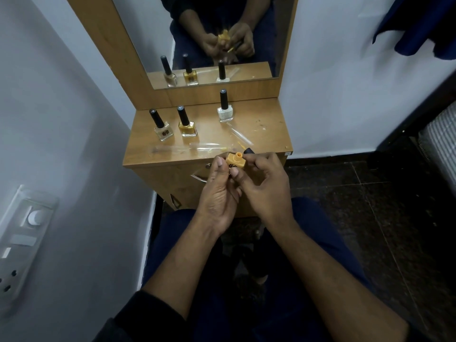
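So the person's left hand [219, 193] is pinching a little orange bottle [235, 161], neck pointing up, no cap on it. The right hand [267, 186] sits just beside it, fingers curled round a black cap [248, 151] that pokes out past them. On the bench [266, 134] beyond both hands, crinkly clear wrappers [204, 146] lie closest. A pale bottle [164, 131] and a gold bottle [188, 128] stand further out past the left hand, and a white bottle [225, 114] is straight ahead. A mirror [209, 33] stands behind all of that.
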{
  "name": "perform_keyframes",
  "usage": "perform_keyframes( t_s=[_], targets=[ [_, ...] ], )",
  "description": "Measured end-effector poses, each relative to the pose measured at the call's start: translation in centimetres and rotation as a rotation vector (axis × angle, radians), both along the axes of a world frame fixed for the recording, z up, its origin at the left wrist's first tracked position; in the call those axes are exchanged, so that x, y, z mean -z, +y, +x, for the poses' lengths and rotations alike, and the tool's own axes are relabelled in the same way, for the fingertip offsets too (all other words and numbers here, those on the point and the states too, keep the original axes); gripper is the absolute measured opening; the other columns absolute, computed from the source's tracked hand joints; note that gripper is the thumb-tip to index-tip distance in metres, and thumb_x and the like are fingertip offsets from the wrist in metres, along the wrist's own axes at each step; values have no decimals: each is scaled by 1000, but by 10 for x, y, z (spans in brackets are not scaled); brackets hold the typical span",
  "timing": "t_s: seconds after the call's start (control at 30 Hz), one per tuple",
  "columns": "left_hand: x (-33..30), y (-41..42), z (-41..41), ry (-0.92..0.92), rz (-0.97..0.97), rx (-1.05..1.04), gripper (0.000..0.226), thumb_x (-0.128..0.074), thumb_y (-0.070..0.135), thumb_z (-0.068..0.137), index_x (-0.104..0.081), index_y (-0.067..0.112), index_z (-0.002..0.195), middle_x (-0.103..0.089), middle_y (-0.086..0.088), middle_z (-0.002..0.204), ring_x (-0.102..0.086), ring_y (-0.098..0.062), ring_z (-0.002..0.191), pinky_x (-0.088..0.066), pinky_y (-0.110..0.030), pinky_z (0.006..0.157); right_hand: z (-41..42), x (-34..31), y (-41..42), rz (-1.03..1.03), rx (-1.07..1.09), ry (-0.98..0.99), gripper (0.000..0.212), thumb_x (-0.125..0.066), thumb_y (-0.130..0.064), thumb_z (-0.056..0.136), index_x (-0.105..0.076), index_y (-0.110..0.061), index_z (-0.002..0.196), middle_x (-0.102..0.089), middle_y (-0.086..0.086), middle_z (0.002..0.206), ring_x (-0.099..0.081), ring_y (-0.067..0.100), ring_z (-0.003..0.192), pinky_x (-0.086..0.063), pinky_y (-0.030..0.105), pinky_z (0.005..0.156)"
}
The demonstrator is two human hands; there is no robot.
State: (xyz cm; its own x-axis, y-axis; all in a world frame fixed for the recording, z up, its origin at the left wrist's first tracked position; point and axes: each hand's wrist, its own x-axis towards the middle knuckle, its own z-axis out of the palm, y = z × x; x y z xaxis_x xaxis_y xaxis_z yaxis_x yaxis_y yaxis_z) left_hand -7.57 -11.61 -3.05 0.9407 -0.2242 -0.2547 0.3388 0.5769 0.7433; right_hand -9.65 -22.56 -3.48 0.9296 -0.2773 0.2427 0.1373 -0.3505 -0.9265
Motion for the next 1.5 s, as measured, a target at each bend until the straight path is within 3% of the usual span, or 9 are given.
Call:
perform_keyframes(
  t_s=[0.2,0.3,0.37,0.6,0.87,1.03,1.2,1.3,1.5],
  targets=[
    [3,-6,6,-38,-26,28,44,-43,46,104,-58,27,141,-70,-5,121,-64,-19,113,-50,-42,100,16,0,-10,-99,66,-88,33,-75,-41,89,-72,-26,118,-56,-9,111,-57,16,111,-56,43,86],
    [7,-3,7,-125,63,-15,58,-34,59,105,-49,30,152,-66,-10,119,-63,-23,110,-50,-43,89,28,1,-22,-140,175,-92,30,-76,-38,90,-72,-24,116,-55,-8,113,-51,11,109,-53,42,88],
    [8,-1,6,-233,196,-63,65,-35,60,101,-50,21,150,-62,-12,119,-61,-24,109,-51,-40,85,36,2,-31,-160,257,-71,31,-74,-43,91,-72,-25,116,-56,-8,115,-49,11,109,-51,45,89],
    [11,3,7,-789,839,-98,63,-50,54,102,-52,6,143,-57,-5,140,-52,-26,135,-42,-29,107,61,9,-39,-300,382,61,34,-71,-53,91,-71,-33,118,-56,-9,123,-45,14,121,-30,40,99],
    [18,4,14,-808,958,-106,54,-59,40,99,-54,7,142,-54,-4,143,-49,-22,139,-41,-26,110,73,10,-33,-351,377,98,37,-70,-53,90,-70,-33,121,-55,-6,127,-41,17,127,-22,36,98],
    [19,6,14,-789,944,-152,56,-61,38,99,-51,6,144,-54,-5,141,-49,-23,138,-45,-39,112,65,2,-33,-438,410,-3,39,-69,-49,93,-66,-32,127,-53,-1,130,-42,18,125,-25,36,97],
    [15,8,12,-773,920,-203,55,-59,38,100,-51,6,143,-55,-5,138,-52,-24,133,-49,-39,105,49,3,-18,-618,103,-213,26,-73,-34,94,-70,-24,118,-58,-1,129,-52,12,119,-27,33,95],
    [13,10,9,-717,893,-240,58,-60,39,99,-46,9,146,-55,-1,143,-51,-19,137,-47,-33,109,48,7,-11,-670,10,-139,33,-72,-34,94,-65,-26,125,-55,0,136,-52,15,124,-26,34,102],
    [14,23,9,-701,890,-300,52,-62,35,100,-47,14,145,-57,2,139,-53,-21,135,-49,-45,109,48,3,-13,-601,-40,22,42,-69,-26,96,-55,-26,135,-47,2,143,-48,22,132,-26,34,108]
  ],
)
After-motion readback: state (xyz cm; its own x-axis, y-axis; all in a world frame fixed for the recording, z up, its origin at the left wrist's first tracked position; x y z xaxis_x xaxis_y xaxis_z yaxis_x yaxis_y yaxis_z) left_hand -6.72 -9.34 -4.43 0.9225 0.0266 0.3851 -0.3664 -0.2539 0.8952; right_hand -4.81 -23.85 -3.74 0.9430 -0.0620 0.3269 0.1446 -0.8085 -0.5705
